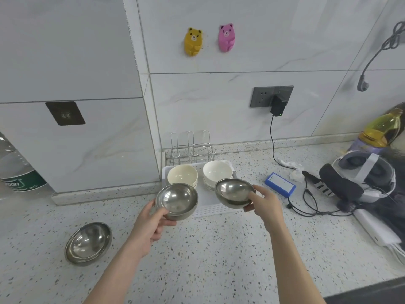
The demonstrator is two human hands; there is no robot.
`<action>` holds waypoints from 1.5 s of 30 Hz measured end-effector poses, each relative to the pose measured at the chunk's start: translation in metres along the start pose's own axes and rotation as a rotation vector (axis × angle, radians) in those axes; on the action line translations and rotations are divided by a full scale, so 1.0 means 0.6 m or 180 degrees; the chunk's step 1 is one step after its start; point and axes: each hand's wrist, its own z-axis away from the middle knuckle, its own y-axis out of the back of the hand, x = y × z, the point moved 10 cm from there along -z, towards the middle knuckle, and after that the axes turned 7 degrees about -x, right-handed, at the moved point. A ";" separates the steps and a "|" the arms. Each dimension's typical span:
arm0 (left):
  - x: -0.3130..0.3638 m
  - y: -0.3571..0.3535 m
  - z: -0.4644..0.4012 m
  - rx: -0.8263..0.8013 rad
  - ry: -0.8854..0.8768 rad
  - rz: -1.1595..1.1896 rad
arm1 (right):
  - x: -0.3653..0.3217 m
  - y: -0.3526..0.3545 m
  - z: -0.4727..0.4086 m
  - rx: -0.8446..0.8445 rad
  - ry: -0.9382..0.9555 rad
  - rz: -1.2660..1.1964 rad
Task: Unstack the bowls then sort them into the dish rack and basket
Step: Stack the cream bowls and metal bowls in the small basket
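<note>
1. A steel bowl (88, 243) sits on the speckled counter (219, 249), nearest the camera, at the left and well apart from the hands.
2. The left hand (151, 224) grips a second steel bowl (177, 200) by its near rim, fingers curled under it, above the counter.
3. The right hand (264, 205) pinches a third steel bowl (235, 192) at its right rim, thumb on the inner edge, tilted slightly, over the front of the white basket (210, 210).
4. Behind them, in the basket, stand a cream bowl stack (182, 175) and, just beside it, a white bowl stack (217, 172).
5. Farther back, a wire dish rack (191, 148) stands against the tiled wall.
</note>
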 end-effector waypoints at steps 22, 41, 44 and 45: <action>0.001 -0.016 -0.055 -0.0152 0.0423 0.0488 | -0.058 -0.082 -0.180 -0.1120 -0.1013 0.2396; -0.008 -0.015 -0.061 -0.0110 0.0423 0.0497 | 0.013 -0.126 -0.165 -0.0419 -0.0653 0.1865; -0.011 -0.015 -0.064 -0.0105 0.0461 0.0458 | 0.021 -0.123 -0.162 -0.0362 -0.0617 0.1878; -0.011 -0.015 -0.065 -0.0105 0.0464 0.0447 | 0.023 -0.121 -0.161 -0.0365 -0.0597 0.1892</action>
